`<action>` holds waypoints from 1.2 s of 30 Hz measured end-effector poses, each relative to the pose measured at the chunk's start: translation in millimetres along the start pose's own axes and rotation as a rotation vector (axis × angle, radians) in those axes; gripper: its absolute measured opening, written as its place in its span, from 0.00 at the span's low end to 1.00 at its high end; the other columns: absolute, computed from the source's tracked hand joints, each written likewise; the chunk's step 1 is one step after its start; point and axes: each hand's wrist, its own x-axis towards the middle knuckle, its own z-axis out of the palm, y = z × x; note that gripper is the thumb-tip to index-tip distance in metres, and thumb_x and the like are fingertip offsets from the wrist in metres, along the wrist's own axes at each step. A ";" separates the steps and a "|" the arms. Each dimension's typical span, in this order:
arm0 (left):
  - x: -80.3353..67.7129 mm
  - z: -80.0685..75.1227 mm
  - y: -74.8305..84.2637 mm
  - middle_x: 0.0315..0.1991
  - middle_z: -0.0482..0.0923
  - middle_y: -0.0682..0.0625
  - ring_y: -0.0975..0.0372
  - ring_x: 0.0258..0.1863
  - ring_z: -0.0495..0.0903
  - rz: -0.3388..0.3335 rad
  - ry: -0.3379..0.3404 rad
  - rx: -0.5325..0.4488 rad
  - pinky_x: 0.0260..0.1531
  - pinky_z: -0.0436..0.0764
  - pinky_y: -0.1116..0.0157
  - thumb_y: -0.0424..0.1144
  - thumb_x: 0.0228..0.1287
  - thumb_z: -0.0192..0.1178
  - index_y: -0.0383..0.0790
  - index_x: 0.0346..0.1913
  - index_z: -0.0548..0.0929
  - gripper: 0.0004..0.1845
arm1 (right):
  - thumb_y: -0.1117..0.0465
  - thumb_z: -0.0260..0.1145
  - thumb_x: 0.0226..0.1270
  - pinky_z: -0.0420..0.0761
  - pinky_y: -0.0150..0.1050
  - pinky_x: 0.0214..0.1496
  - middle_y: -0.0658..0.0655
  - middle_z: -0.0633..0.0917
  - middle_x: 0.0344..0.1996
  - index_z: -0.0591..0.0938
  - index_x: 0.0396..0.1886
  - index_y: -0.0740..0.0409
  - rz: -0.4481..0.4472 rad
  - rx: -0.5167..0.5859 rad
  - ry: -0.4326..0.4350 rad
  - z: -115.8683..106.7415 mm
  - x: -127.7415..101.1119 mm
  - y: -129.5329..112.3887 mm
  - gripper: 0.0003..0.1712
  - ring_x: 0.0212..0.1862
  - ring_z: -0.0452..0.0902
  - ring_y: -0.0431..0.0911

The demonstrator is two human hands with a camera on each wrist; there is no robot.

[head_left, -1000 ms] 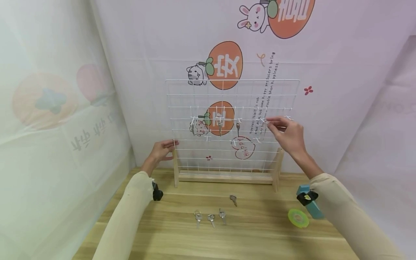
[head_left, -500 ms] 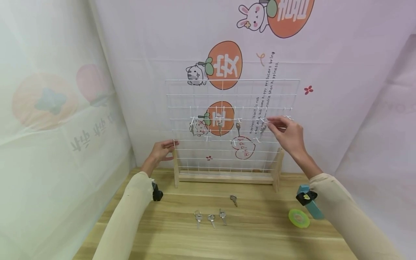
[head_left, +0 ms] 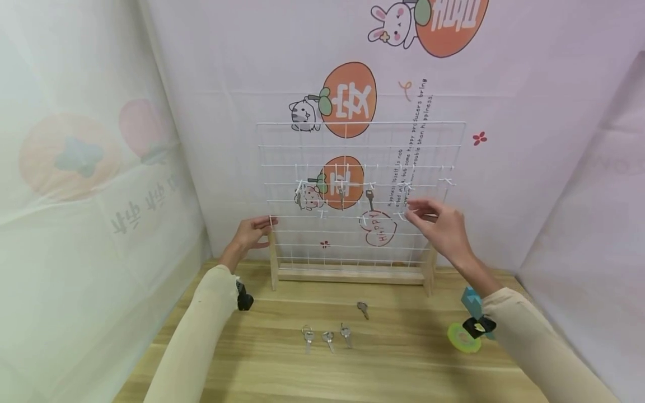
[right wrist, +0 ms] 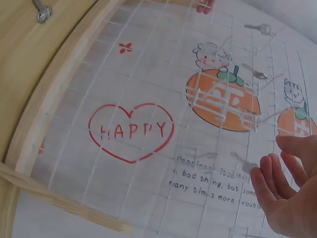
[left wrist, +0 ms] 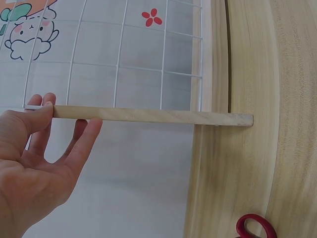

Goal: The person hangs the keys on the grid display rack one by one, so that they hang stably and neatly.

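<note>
A white wire grid rack (head_left: 347,231) stands in a wooden base. My left hand (head_left: 249,234) grips its left side, with thumb and fingers around the wooden post (left wrist: 148,115) and the grid's edge in the left wrist view. My right hand (head_left: 443,229) is near the right part of the grid, its thumb apart from the fingers and nothing seen between them. Close to its fingertips a key (right wrist: 245,161) shows in the right wrist view. Other keys hang on white hooks: one at left (head_left: 299,197), one in the middle (head_left: 341,197) and a dark-headed key (head_left: 370,198).
Several loose keys lie on the wooden table (head_left: 282,375), one key (head_left: 363,309) nearer the rack. At right are a yellow-green disc (head_left: 457,338) and a blue object (head_left: 471,302), partly behind my wrist. A red loop handle (left wrist: 255,225) shows in the left wrist view.
My right hand has moved down from the upper row of hooks, fingers parted from the key that was at their tips. My left hand stays on the rack's post.
</note>
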 end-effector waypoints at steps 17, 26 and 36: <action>2.1 0.5 -3.0 0.71 0.74 0.45 0.47 0.70 0.73 -0.015 0.017 0.004 0.61 0.82 0.46 0.32 0.81 0.53 0.39 0.73 0.76 0.21 | 0.70 0.75 0.65 0.89 0.34 0.46 0.64 0.91 0.40 0.87 0.47 0.67 0.016 0.035 -0.189 53.7 -54.5 29.4 0.12 0.41 0.89 0.53; 0.8 -1.3 -1.3 0.72 0.74 0.43 0.45 0.70 0.72 -0.007 0.007 0.001 0.64 0.79 0.44 0.33 0.82 0.53 0.39 0.73 0.76 0.21 | 0.71 0.75 0.64 0.91 0.45 0.45 0.63 0.91 0.39 0.88 0.47 0.67 0.028 0.039 -0.297 84.1 -79.7 50.7 0.12 0.39 0.89 0.52; 2.7 -0.6 -0.4 0.72 0.74 0.44 0.45 0.71 0.71 0.000 -0.005 -0.012 0.64 0.80 0.44 0.32 0.82 0.53 0.40 0.73 0.75 0.22 | 0.69 0.75 0.66 0.90 0.37 0.42 0.60 0.91 0.39 0.90 0.46 0.66 0.075 -0.003 -0.398 110.6 -100.2 73.9 0.10 0.40 0.88 0.49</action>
